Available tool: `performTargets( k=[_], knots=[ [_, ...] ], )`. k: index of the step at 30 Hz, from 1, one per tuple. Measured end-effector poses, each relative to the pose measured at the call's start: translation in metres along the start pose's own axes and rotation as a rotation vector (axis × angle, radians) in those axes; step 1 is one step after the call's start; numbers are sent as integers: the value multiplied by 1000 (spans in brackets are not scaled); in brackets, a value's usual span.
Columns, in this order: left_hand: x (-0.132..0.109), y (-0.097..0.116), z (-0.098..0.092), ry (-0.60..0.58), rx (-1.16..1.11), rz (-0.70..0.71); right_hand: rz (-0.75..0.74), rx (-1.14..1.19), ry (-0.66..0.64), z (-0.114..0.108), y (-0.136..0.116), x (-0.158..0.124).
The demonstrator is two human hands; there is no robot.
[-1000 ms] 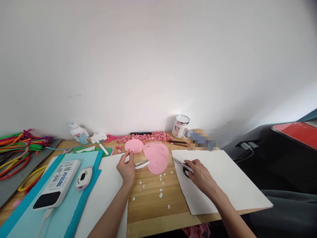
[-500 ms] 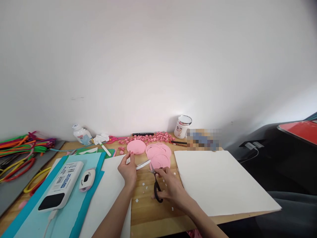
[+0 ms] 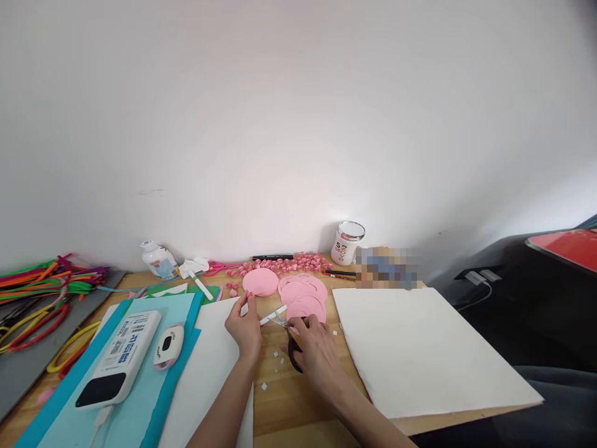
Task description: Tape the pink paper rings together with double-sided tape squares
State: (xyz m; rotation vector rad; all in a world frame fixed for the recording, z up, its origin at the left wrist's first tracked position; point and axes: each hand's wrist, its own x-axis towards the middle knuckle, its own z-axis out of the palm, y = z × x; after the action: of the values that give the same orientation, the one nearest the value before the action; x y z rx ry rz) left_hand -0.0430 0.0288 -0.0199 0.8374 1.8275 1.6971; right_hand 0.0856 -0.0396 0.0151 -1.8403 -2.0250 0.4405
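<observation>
My left hand [image 3: 245, 326] is closed, thumb and fingers pinched together. A narrow white strip [image 3: 273, 315] sticks out from it to the right. At its fingertips shows a small pink piece [image 3: 250, 295], too small to name surely. My right hand [image 3: 316, 348] grips black-handled scissors [image 3: 295, 351], whose parted blades lie across the strip. Just beyond the hands are flat pink paper circles [image 3: 260, 282], with an overlapping group of more pink circles [image 3: 305, 305] to their right. Tiny white scraps [image 3: 264, 386] dot the wooden table below the hands.
Small pink folded pieces [image 3: 298, 264] line the wall, with a black marker [image 3: 273, 257] and white jar [image 3: 349, 242]. White sheets [image 3: 433, 354] lie right. On the left are a power bank [image 3: 119, 358], a white-and-pink device [image 3: 168, 346], a bottle [image 3: 158, 258] and colourful pipe cleaners [image 3: 51, 280].
The scissors have moved left and up, so their blades now cross the white strip. My right hand has turned inward over the handles. The whole view has shifted slightly.
</observation>
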Motion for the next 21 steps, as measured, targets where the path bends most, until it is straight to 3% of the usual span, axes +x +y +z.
performTargets(
  k=[8, 21],
  knots=[
    [-6, 12, -2, -17, 48, -25, 15, 4, -28, 6, -4, 2],
    [-5, 12, -2, -26, 77, 13, 60, 117, -100, 4, -2, 3]
  ],
)
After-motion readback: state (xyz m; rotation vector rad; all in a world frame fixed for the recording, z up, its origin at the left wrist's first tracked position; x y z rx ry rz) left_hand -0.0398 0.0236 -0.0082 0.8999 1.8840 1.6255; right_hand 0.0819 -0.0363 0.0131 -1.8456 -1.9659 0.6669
